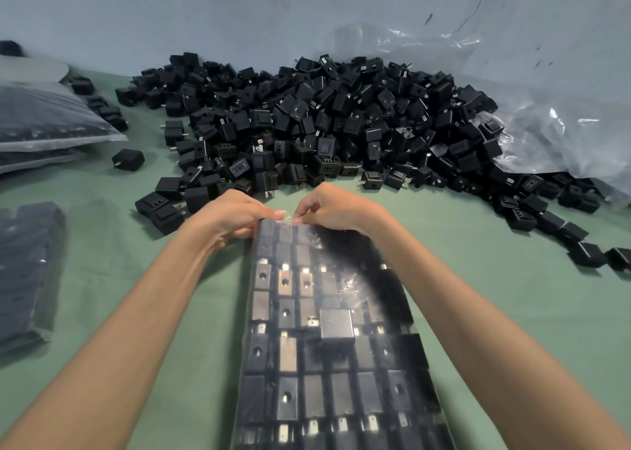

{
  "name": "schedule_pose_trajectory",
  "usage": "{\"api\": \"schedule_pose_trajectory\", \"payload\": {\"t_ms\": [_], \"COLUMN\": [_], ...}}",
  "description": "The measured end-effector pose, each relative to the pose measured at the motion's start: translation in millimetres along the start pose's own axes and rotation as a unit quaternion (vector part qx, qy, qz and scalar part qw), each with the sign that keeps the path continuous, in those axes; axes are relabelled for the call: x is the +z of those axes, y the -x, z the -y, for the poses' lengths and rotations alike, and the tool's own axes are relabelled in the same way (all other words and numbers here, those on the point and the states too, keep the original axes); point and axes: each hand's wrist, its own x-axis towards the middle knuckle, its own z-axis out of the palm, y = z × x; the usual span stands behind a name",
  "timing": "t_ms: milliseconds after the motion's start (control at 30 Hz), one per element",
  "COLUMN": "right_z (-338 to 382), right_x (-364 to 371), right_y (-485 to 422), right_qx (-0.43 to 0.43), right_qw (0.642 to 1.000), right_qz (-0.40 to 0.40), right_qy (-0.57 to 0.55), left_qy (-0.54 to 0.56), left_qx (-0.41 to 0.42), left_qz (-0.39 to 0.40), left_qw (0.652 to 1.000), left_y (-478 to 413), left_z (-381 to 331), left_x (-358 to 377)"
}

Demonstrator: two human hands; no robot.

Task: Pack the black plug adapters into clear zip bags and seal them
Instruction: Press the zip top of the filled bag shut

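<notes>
A long clear zip bag (327, 340) filled with rows of black plug adapters lies on the green table, running from the bottom edge up to my hands. My left hand (232, 215) and my right hand (333, 207) both pinch the bag's far top edge, fingertips almost touching at the middle of the strip. A big heap of loose black plug adapters (324, 125) lies just beyond my hands.
Filled bags (44, 118) are stacked at the far left, and another filled bag (27, 272) lies at the left edge. A large crumpled clear plastic sheet (553, 121) sits at the right behind the heap. A single adapter (128, 158) lies apart on the green table (478, 313).
</notes>
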Motion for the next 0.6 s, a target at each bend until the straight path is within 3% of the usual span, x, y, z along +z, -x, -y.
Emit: {"api": "schedule_pose_trajectory", "payload": {"t_ms": [233, 600], "right_z": [3.4, 11.2], "right_x": [0.2, 14.6], "right_y": [0.7, -9.9], "right_qx": [0.072, 0.093], "right_qw": [0.994, 0.993], "right_qz": [-0.003, -0.071], "right_qy": [-0.085, 0.013], "left_qy": [0.035, -0.123], "left_qx": [-0.016, 0.054], "left_qz": [0.007, -0.108], "left_qw": [0.999, 0.985], "left_y": [-1.0, -10.0], "left_z": [-1.5, 0.5], "left_x": [-4.8, 5.7]}}
